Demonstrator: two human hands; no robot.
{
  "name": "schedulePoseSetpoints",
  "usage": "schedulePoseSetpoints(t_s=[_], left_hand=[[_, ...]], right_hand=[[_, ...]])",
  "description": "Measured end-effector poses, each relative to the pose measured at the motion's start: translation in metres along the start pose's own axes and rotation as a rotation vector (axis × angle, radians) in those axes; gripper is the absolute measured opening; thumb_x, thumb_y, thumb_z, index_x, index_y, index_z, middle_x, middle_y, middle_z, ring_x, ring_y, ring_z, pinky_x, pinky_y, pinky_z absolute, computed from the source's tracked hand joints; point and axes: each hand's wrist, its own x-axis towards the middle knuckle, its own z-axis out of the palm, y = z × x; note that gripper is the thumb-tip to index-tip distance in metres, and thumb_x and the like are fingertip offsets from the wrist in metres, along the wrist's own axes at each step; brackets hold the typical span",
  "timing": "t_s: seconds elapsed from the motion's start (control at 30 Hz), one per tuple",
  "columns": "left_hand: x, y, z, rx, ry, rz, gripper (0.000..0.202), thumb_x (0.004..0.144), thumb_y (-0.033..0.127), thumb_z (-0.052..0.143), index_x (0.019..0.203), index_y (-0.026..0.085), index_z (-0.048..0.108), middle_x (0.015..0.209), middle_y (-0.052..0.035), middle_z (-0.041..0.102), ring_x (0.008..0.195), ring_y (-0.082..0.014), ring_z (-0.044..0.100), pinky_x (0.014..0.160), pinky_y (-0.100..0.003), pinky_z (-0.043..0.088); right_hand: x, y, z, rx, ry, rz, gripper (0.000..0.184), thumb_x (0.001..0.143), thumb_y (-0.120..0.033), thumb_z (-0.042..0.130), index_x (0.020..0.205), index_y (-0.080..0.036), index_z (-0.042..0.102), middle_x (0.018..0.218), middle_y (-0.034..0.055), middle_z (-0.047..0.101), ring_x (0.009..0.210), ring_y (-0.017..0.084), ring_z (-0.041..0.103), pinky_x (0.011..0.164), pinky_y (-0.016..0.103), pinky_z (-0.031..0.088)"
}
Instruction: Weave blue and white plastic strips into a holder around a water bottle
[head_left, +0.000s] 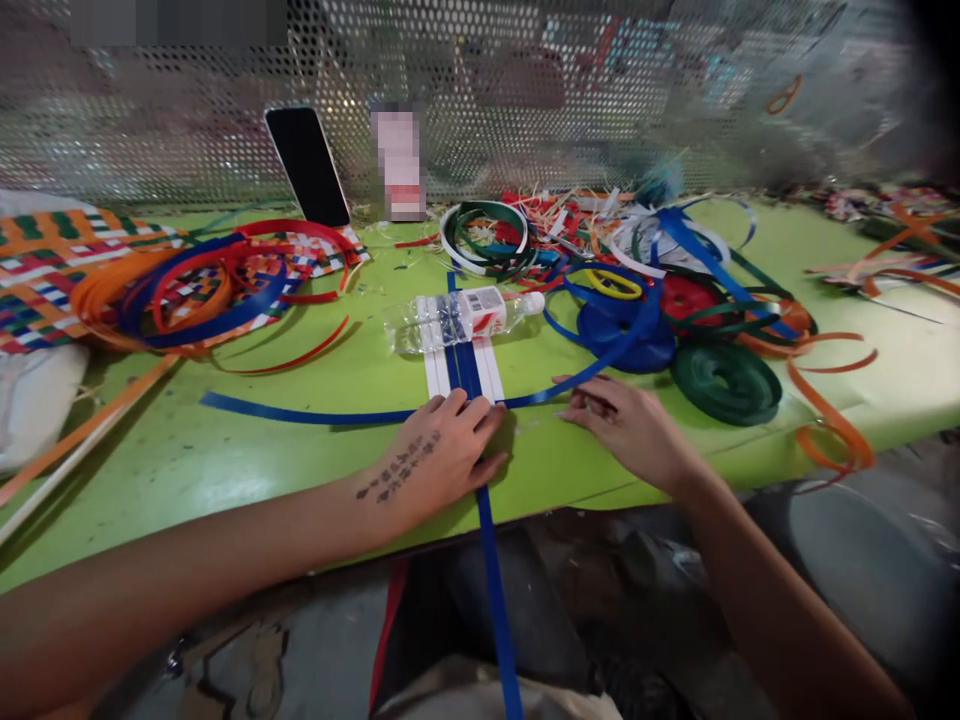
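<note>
My left hand (450, 448) lies palm down over flat white strips (489, 368) and dark blue strips (463, 370). Its fingertips press on the crossing with a long blue strip (307, 413), and its thumb is spread out. From under this hand, a blue strip (491, 580) hangs over the table's front edge. My right hand (622, 425) has curled fingers at the right part of the crosswise strip, one fingertip behind it; the exact grip is partly hidden. Across the far ends of the upright strips lies a clear plastic bottle (465, 318) with a white and red label.
Coils of blue (626, 335) and green strip (727, 385) lie at the right, with loose orange strips (832, 430) beyond. A woven multicoloured sheet (45, 255) and orange coils (97, 300) occupy the left. A phone (307, 165) leans on the perforated metal panel (480, 60).
</note>
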Motion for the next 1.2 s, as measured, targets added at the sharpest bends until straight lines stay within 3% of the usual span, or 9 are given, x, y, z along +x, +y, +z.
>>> schedulePoseSetpoints(t_s=[0.07,0.13,0.27,0.4,0.57,0.73,1.0,1.2], left_hand=[[0.000,-0.001,-0.002,0.000,-0.003,0.012,0.051,0.111,0.052,0.062,0.137,0.009,0.070,0.108,-0.0113,0.069,0.101,-0.0295,0.059,0.079,-0.042,0.046],[0.000,-0.001,-0.003,0.005,-0.003,0.019,0.051,0.111,0.054,0.061,0.135,0.009,0.072,0.108,-0.0115,0.069,0.100,-0.0295,0.058,0.079,-0.042,0.046],[0.000,-0.001,-0.006,-0.005,-0.014,0.012,0.051,0.110,0.054,0.063,0.135,0.010,0.072,0.108,-0.0109,0.069,0.099,-0.0294,0.058,0.080,-0.043,0.046],[0.000,0.001,-0.007,-0.025,-0.032,-0.004,0.054,0.108,0.057,0.066,0.135,0.010,0.072,0.106,-0.0099,0.068,0.097,-0.0288,0.058,0.079,-0.042,0.045],[0.000,0.004,-0.010,-0.016,-0.040,-0.024,0.059,0.107,0.058,0.067,0.140,0.009,0.070,0.106,-0.0104,0.068,0.099,-0.0289,0.059,0.081,-0.042,0.044],[0.001,0.005,-0.010,-0.025,-0.049,-0.025,0.059,0.107,0.057,0.066,0.142,0.009,0.068,0.106,-0.0106,0.068,0.100,-0.0285,0.057,0.081,-0.041,0.042],[0.001,0.005,-0.011,-0.013,-0.061,-0.019,0.060,0.108,0.055,0.063,0.145,0.007,0.067,0.104,-0.0099,0.065,0.101,-0.0297,0.057,0.080,-0.043,0.042],[0.001,0.005,-0.010,-0.027,-0.057,-0.019,0.058,0.108,0.053,0.063,0.143,0.007,0.068,0.105,-0.0103,0.065,0.102,-0.0295,0.057,0.081,-0.042,0.043]], right_hand=[[0.013,-0.006,-0.001,0.151,-0.072,-0.041,0.034,0.096,-0.044,0.078,0.122,-0.023,0.085,0.107,0.0093,0.083,0.093,0.029,0.076,0.083,0.041,0.061],[0.026,-0.012,-0.001,0.267,-0.122,-0.120,0.030,0.093,-0.043,0.082,0.116,-0.023,0.086,0.115,0.0096,0.084,0.106,0.030,0.076,0.093,0.041,0.061],[0.055,-0.021,-0.002,0.403,-0.291,-0.133,0.019,0.084,-0.041,0.089,0.090,-0.024,0.086,0.095,0.0071,0.083,0.090,0.026,0.076,0.082,0.037,0.061],[0.075,-0.025,-0.002,0.408,-0.451,-0.085,0.017,0.078,-0.034,0.090,0.090,-0.023,0.086,0.094,0.0063,0.083,0.088,0.024,0.076,0.081,0.036,0.061],[0.082,-0.030,-0.002,0.371,-0.542,-0.154,0.018,0.085,-0.038,0.085,0.092,-0.021,0.086,0.093,0.0056,0.082,0.088,0.022,0.074,0.080,0.035,0.058],[0.080,-0.032,0.000,0.273,-0.464,-0.267,0.027,0.091,-0.046,0.083,0.086,-0.020,0.080,0.084,0.0037,0.073,0.079,0.018,0.066,0.073,0.032,0.049],[0.068,-0.034,0.016,0.267,-0.311,-0.047,0.044,0.087,-0.062,0.085,0.084,-0.019,0.079,0.064,-0.0006,0.061,0.061,0.014,0.047,0.057,0.032,0.032],[0.060,-0.041,0.022,0.208,-0.179,-0.032,0.047,0.088,-0.066,0.083,0.080,-0.020,0.076,0.074,0.0023,0.065,0.067,0.016,0.049,0.061,0.034,0.035]])
